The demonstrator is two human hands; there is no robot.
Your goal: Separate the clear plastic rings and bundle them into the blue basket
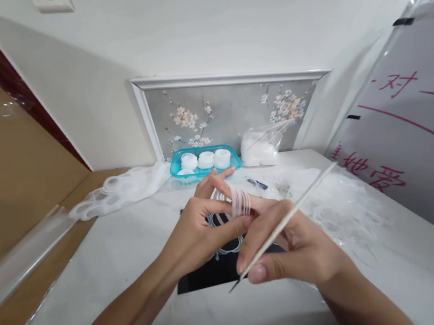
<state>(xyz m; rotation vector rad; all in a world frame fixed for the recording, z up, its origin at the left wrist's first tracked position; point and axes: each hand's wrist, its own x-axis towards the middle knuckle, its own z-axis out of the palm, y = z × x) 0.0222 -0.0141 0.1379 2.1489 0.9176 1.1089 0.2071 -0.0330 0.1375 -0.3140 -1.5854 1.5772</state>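
My right hand (293, 243) pinches a slim white stick (289, 215) between thumb and finger; its fine dark tip points down toward me. Narrow white loops (241, 202) wrap around a finger of that hand. My left hand (196, 230) closes on these loops with its thumb below, while other fingers extend beyond. Just where the fingertips press is partly hidden. Beneath both hands lies a black sheet (201, 279) bearing white ring shapes, largely covered by the hands.
Behind the hands stands a turquoise tray (236, 158) with several white rolls, beside a plastic bag (261, 148) of white material. White netting with rings (124, 189) lies left, a translucent white heap (335, 199) right. Cardboard (10, 159) and a whiteboard (408, 119) flank the table (158, 321).
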